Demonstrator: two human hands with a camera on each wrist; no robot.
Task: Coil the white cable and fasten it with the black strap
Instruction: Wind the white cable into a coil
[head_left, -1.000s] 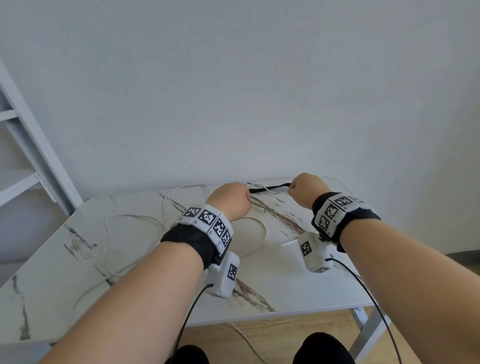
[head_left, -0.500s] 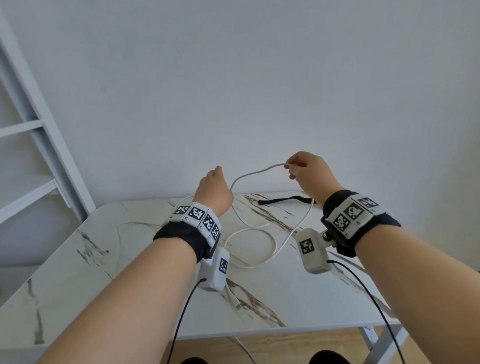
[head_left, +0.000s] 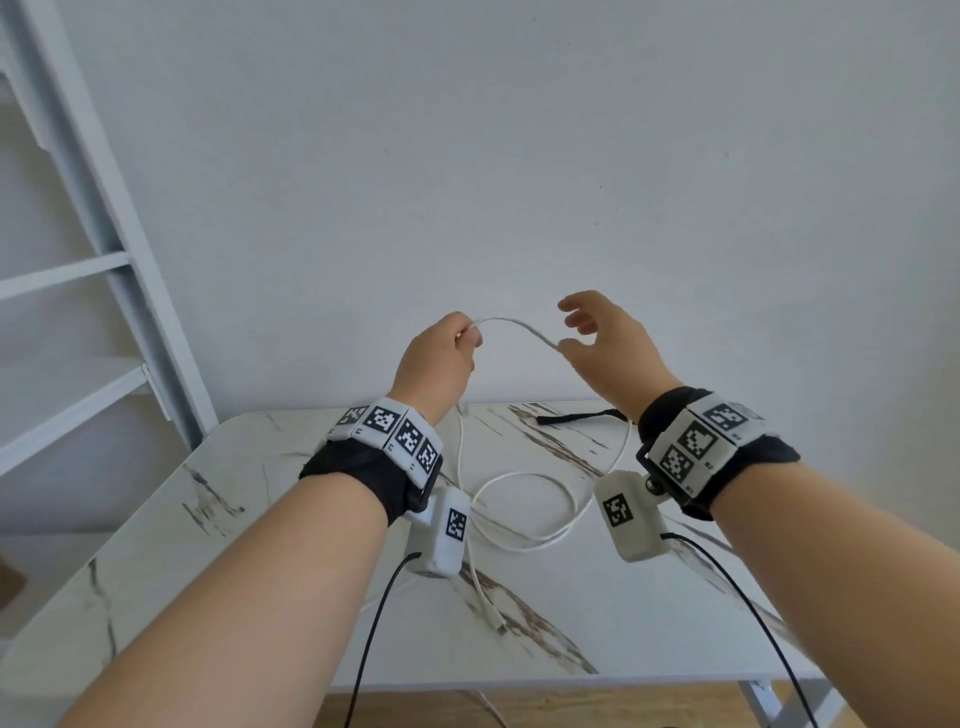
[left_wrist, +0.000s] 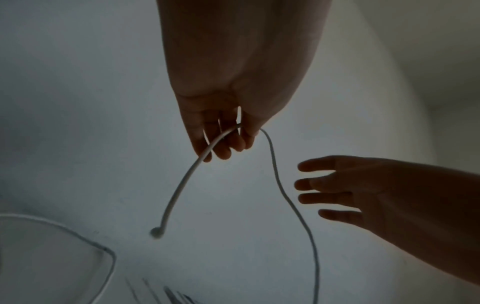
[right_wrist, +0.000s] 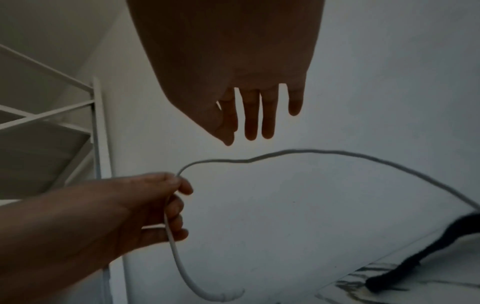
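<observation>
I have both forearms raised side by side, each wrist wrapped in a black band with white marker blocks. My left hand (head_left: 439, 358) is curled, its grip pinching the white cable (head_left: 519, 328) between thumb and fingers (left_wrist: 235, 142). My right hand (head_left: 605, 345), just to the right, is spread with fingers (right_wrist: 250, 115) straight and apart, holding nothing.

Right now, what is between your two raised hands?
An arch of the white cable spans the gap. The left hand pinches one end of it; the open right hand sits by the other. The head view shows it best.
</observation>
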